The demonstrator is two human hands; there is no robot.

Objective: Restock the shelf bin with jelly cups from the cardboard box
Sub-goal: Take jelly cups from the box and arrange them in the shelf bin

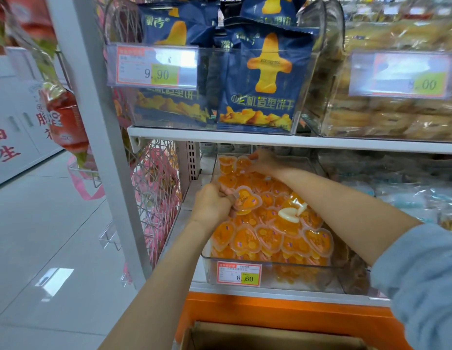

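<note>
I see both forearms reaching up from 6 o'clock into the shelf bin (295, 272), a clear tub on the lower shelf. The left hand (212, 201) sits at the bin's 9 o'clock edge with its back toward me and its wrist bent. Its fingers are curled round the rim of one heart-shaped jelly cup (246, 199), which is tilted up on top of the heap. The right arm crosses the bin diagonally from 4 o'clock, its blue sleeve (422, 274) pushed up past the elbow. The right hand (265, 160) lies at the bin's far end, about 12 o'clock, under the upper shelf. Its fingertips are on the rear cups, but I cannot tell whether they grip one or only touch it.

The orange jelly cups (270, 239) fill the bin in overlapping layers, with one white cup (289, 214) lying among them near the middle. A price tag (239, 274) is clipped to the bin's front wall at 7 o'clock. The cardboard box (257, 335) stands open at 6 o'clock, below the shelf.
</note>
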